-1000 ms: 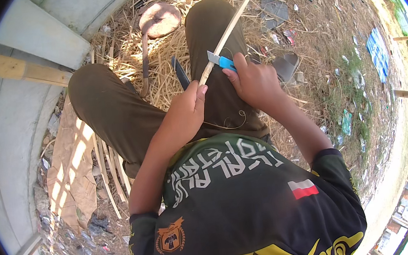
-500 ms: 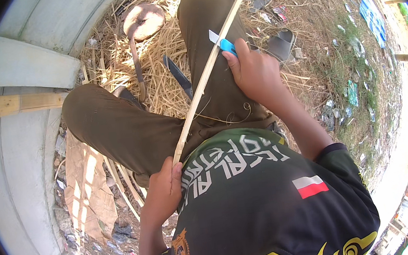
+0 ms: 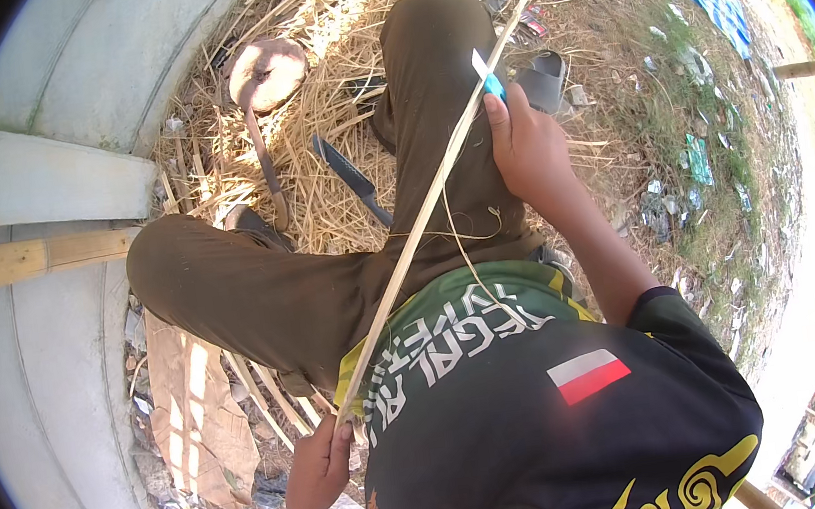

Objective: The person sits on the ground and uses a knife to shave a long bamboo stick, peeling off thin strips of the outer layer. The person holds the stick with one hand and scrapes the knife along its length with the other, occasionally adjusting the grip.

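A long pale bamboo strip (image 3: 412,236) runs slantwise across my lap and over my right thigh. Its lower end is pinched in my left hand (image 3: 318,471), low beside my shirt. My right hand (image 3: 531,145) is closed around a blue utility knife (image 3: 493,87), thumb along the handle. The knife's bare blade (image 3: 479,63) lies against the strip near its far end, above my right knee. A thin shaving (image 3: 453,226) hangs off the strip and curves down onto my shirt.
Bamboo shavings (image 3: 310,105) cover the ground between my legs. On them lie a dark-bladed knife (image 3: 350,175), a round wood block (image 3: 276,73) and a long curved blade (image 3: 263,160). A grey sandal (image 3: 543,83) is beyond my right hand. Pale wall panels (image 3: 37,176) stand at left.
My left hand has drawn back toward me, pulling the strip along. The knife and my right hand sit slightly farther right, and a longer shaving now hangs from the strip.
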A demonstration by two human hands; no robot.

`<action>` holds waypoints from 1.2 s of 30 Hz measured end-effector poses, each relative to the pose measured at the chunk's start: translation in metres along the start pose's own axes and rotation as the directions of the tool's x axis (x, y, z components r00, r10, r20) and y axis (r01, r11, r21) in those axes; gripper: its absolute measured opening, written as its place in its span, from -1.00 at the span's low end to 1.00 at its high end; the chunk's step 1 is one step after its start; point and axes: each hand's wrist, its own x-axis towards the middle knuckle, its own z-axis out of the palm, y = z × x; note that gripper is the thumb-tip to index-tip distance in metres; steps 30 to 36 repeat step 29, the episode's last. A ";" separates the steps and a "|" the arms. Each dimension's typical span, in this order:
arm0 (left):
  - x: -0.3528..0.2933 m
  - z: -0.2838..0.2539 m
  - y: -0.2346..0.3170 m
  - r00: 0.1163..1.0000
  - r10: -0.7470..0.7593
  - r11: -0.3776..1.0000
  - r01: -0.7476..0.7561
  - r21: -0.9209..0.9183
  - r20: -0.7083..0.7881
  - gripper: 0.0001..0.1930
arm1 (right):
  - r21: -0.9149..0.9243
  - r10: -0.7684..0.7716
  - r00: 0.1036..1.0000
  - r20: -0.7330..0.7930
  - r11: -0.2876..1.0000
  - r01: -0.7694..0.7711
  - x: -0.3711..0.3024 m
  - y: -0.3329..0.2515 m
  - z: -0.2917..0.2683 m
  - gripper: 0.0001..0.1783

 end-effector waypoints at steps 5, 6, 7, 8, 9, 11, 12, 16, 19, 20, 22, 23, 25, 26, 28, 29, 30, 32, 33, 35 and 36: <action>0.064 0.016 0.054 0.989 0.121 0.982 -0.106 0.158 -0.085 -0.72 | 0.038 -0.065 0.993 0.095 0.997 0.062 -0.002 -0.010 -0.013 -0.62; 0.081 0.018 0.063 0.983 0.152 0.976 -0.132 0.175 -0.103 -0.72 | 0.057 -0.077 0.991 0.111 0.996 0.071 -0.002 -0.012 -0.014 -0.63; 0.102 0.020 0.077 0.970 0.213 0.961 -0.186 0.204 -0.118 -0.73 | 0.071 -0.079 0.989 0.127 0.995 0.070 -0.003 -0.012 -0.016 -0.63; 0.119 0.023 0.091 0.953 0.268 0.945 -0.232 0.232 -0.139 -0.73 | 0.091 -0.088 0.985 0.146 0.993 0.075 -0.003 -0.013 -0.017 -0.63; 0.134 0.025 0.104 0.933 0.322 0.922 -0.271 0.276 -0.160 -0.74 | 0.114 -0.114 0.982 0.148 0.989 0.097 -0.001 -0.013 -0.018 -0.63; 0.160 0.027 0.126 0.893 0.410 0.873 -0.327 0.361 -0.184 -0.76 | 0.092 -0.132 0.969 0.208 0.989 0.114 0.002 -0.016 -0.019 -0.63; 0.170 0.027 0.135 0.878 0.440 0.850 -0.339 0.402 -0.190 -0.76 | 0.082 -0.143 0.961 0.238 0.989 0.127 0.003 -0.018 -0.019 -0.63; 0.210 0.038 0.153 0.794 0.565 0.763 -0.398 0.510 -0.225 -0.77 | 0.084 -0.257 0.946 0.200 0.966 0.245 -0.003 -0.018 -0.016 -0.64; 0.221 0.041 0.163 0.811 0.541 0.786 -0.392 0.478 -0.223 -0.77 | 0.080 -0.256 0.949 0.183 0.966 0.245 -0.004 -0.018 -0.015 -0.64; 0.222 0.042 0.162 0.801 0.552 0.781 -0.400 0.480 -0.231 -0.78 | 0.073 -0.245 0.952 0.182 0.969 0.235 -0.004 -0.018 -0.015 -0.64; 0.222 0.045 0.156 0.783 0.571 0.773 -0.412 0.482 -0.246 -0.78 | 0.060 -0.223 0.957 0.184 0.975 0.215 -0.006 -0.018 -0.015 -0.63; 0.220 0.046 0.153 0.782 0.571 0.774 -0.412 0.481 -0.248 -0.78 | 0.046 -0.210 0.961 0.178 0.978 0.205 -0.006 -0.019 -0.015 -0.63; 0.214 0.047 0.147 0.781 0.572 0.775 -0.411 0.480 -0.253 -0.79 | 0.020 -0.183 0.969 0.164 0.983 0.182 -0.006 -0.021 -0.012 -0.63; 0.211 0.046 0.144 0.782 0.571 0.771 -0.406 0.490 -0.250 -0.79 | 0.021 -0.194 0.968 0.161 0.981 0.193 -0.007 -0.020 -0.011 -0.63; 0.203 0.044 0.140 0.785 0.570 0.764 -0.395 0.511 -0.244 -0.80 | 0.022 -0.215 0.964 0.155 0.977 0.214 -0.010 -0.019 -0.008 -0.63; 0.200 0.043 0.138 0.781 0.572 0.761 -0.389 0.519 -0.252 -0.80 | 0.027 -0.224 0.964 0.143 0.975 0.223 -0.011 -0.018 -0.006 -0.62; 0.200 0.043 0.138 0.781 0.572 0.761 -0.389 0.519 -0.252 -0.80 | 0.027 -0.224 0.964 0.143 0.975 0.223 -0.011 -0.018 -0.006 -0.62; 0.200 0.043 0.138 0.781 0.572 0.761 -0.389 0.519 -0.252 -0.80 | 0.027 -0.224 0.964 0.143 0.975 0.223 -0.011 -0.018 -0.006 -0.62; 0.200 0.043 0.138 0.781 0.572 0.761 -0.389 0.519 -0.252 -0.80 | 0.027 -0.224 0.964 0.143 0.975 0.223 -0.011 -0.018 -0.006 -0.62; 0.200 0.043 0.138 0.781 0.572 0.761 -0.389 0.519 -0.252 -0.80 | 0.027 -0.224 0.964 0.143 0.975 0.223 -0.011 -0.018 -0.006 -0.62; 0.200 0.043 0.138 0.781 0.572 0.761 -0.389 0.519 -0.252 -0.80 | 0.027 -0.224 0.964 0.143 0.975 0.223 -0.011 -0.018 -0.006 -0.62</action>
